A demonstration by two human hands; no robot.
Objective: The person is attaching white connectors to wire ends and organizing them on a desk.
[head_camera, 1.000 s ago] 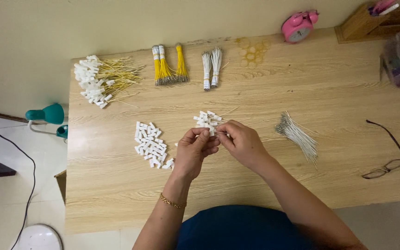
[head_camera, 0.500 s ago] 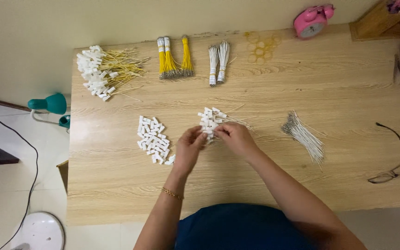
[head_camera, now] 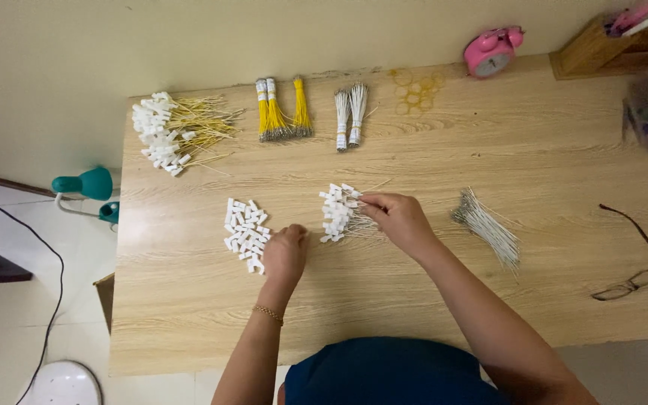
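A: Head view, looking down. What are the hands doing?

B: The left hand (head_camera: 285,253) sits on the light wooden table (head_camera: 384,300), fingers curled down at the edge of a pile of small white plastic plugs (head_camera: 246,233). I can't tell if it is pinching one.

A: And the other?

B: The right hand (head_camera: 399,221) has its fingertips pinched on a bunch of thin white wires with white plug ends (head_camera: 341,212), lying just left of those fingers.

A: What's to the right of it?

B: A loose bundle of plain white wires (head_camera: 487,227), near the wrist. Farther off lie dark-rimmed glasses (head_camera: 634,255).

A: Beyond the fingers?

B: Yellow wire bundles (head_camera: 282,116) and a pink round clock (head_camera: 493,52).
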